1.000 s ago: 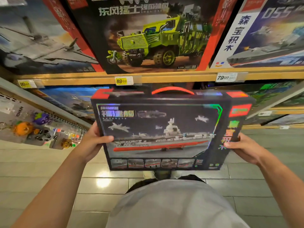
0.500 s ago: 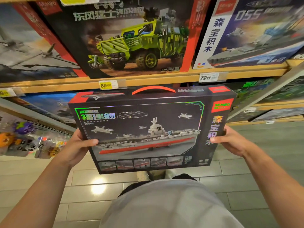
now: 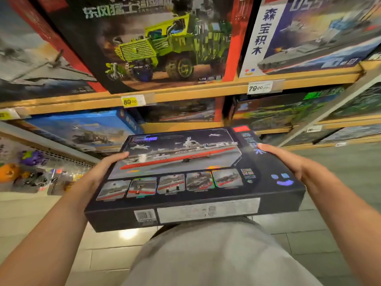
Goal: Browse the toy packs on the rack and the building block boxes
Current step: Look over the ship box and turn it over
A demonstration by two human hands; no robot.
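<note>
A dark aircraft-carrier building block box (image 3: 185, 174) lies almost flat in front of me, its picture face up and its barcoded bottom edge toward me. My left hand (image 3: 103, 170) grips its left edge, thumb on top. My right hand (image 3: 292, 164) grips the right edge, thumb on the face. Behind it the wooden shelves (image 3: 185, 93) carry more block boxes: a green truck box (image 3: 156, 44), a grey warship box (image 3: 309, 34) and a blue box (image 3: 78, 131). Small toy packs (image 3: 31, 174) hang on the rack at the lower left.
Yellow and white price tags (image 3: 132, 101) sit on the shelf edges. A slanted metal upright (image 3: 329, 108) crosses the shelves at the right. Tiled floor (image 3: 350, 182) spreads below and to the right. My grey shirt fills the bottom middle.
The box has tipped from upright, face toward me, to nearly flat with its top edge pointing at the shelf. Both hands kept their hold on its sides.
</note>
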